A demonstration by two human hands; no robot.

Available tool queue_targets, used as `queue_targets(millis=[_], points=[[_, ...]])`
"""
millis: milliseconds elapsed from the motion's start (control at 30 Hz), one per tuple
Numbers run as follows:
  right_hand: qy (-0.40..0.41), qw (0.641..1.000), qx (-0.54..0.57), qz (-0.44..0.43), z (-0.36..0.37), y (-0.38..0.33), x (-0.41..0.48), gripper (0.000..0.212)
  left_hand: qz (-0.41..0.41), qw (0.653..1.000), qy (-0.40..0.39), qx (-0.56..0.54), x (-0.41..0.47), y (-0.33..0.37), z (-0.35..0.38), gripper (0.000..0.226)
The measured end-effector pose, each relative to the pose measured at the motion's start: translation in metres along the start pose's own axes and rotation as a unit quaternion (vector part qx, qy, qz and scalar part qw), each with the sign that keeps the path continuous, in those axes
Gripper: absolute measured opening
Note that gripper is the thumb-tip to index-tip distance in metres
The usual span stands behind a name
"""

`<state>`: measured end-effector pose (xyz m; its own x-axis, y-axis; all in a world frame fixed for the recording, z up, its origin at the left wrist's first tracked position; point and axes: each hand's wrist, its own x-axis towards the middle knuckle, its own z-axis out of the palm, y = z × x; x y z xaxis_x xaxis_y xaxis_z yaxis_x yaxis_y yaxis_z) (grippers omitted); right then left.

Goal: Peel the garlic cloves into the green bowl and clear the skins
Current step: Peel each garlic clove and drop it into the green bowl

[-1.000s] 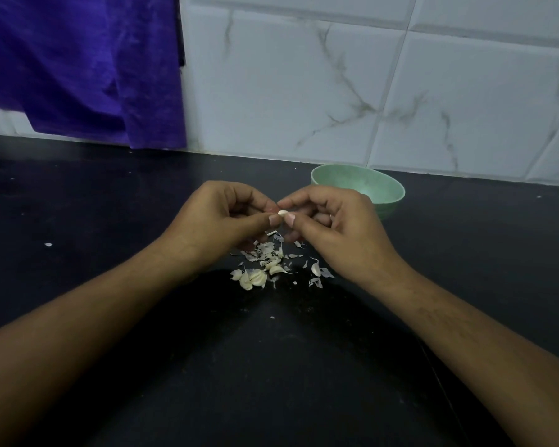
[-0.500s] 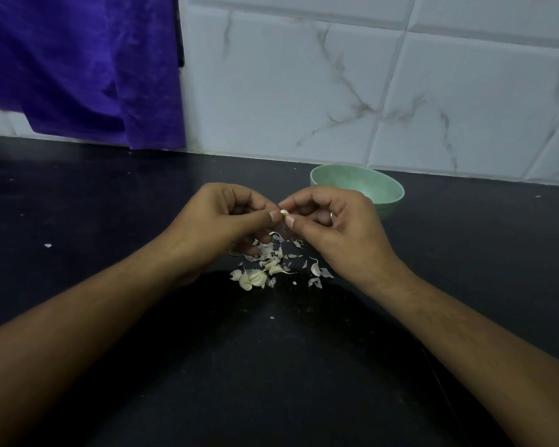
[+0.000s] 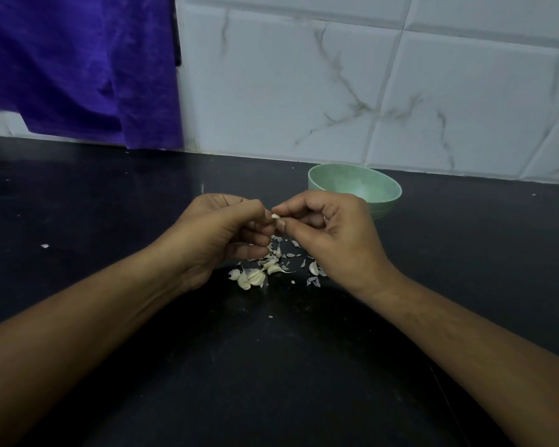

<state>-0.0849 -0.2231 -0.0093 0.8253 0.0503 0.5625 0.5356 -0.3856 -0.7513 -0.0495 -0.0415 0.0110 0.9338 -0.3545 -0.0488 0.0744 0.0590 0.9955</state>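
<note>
A small white garlic clove [image 3: 275,216] is pinched between the fingertips of my left hand [image 3: 220,233] and my right hand [image 3: 333,233], held above the black counter. Both hands have curled fingers and meet at the clove. Below them lies a loose pile of garlic cloves [image 3: 252,278] and thin white skins [image 3: 283,253] on the counter. The green bowl [image 3: 381,185] stands just behind my right hand, near the wall; my hand hides its front rim and I see nothing inside it.
The black counter [image 3: 271,366] runs to a white marbled tile wall [image 3: 304,91]. A purple cloth [image 3: 78,66] hangs at the upper left. A stray skin flake [image 3: 45,245] lies far left on the counter.
Both hands have kept their place over the pile, with small finger movements around the clove. The pile and bowl have not moved.
</note>
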Motion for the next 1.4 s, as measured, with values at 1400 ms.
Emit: queue_targets(millis=[1400], points=[[-0.002, 0.987, 0.151, 0.048, 0.001, -0.002, 0.005, 0.013, 0.123, 0.989, 0.001, 0.085, -0.001, 0.002, -0.005, 0.009]])
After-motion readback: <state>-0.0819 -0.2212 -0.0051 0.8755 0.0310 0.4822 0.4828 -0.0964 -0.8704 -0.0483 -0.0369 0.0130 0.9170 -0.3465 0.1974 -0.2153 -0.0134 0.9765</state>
